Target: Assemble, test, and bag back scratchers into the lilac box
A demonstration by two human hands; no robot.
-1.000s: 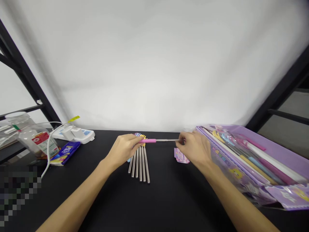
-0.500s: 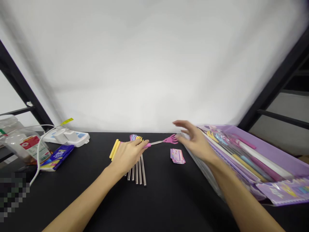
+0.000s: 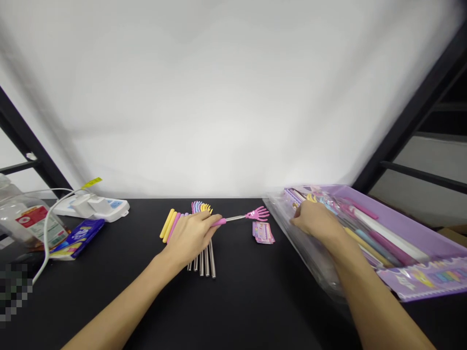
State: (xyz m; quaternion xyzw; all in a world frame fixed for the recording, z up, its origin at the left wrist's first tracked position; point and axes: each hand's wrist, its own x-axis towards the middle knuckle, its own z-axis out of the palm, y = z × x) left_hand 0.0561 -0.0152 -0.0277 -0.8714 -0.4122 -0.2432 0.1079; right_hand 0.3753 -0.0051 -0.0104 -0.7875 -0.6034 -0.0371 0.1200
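My left hand (image 3: 191, 236) is closed round the pink handle of a back scratcher (image 3: 235, 218). Its metal rod points right and ends in a pink hand-shaped head. Below and behind that hand lie more back scratchers (image 3: 206, 260), with coloured heads, metal rods and handles partly hidden by my fingers. My right hand (image 3: 315, 221) is at the left side of the purple box (image 3: 397, 218), fingers pinched at a clear plastic bag (image 3: 310, 253) from a flat stack. Its fingertips are partly hidden. Small pink printed cards (image 3: 263, 233) lie between my hands.
Inside the purple box are wrapped back scratchers (image 3: 383, 243) in several colours. On the left stand a clear plastic jar (image 3: 36, 221), a blue packet (image 3: 78, 238) and a white power strip (image 3: 93, 208) with a cable. A white wall (image 3: 233, 107) rises behind the black table (image 3: 237, 301).
My right hand has come down from above the table's back edge onto the plastic bags, its spread fingers now closed. My left hand still holds the back scratcher. The view has shifted slightly right.
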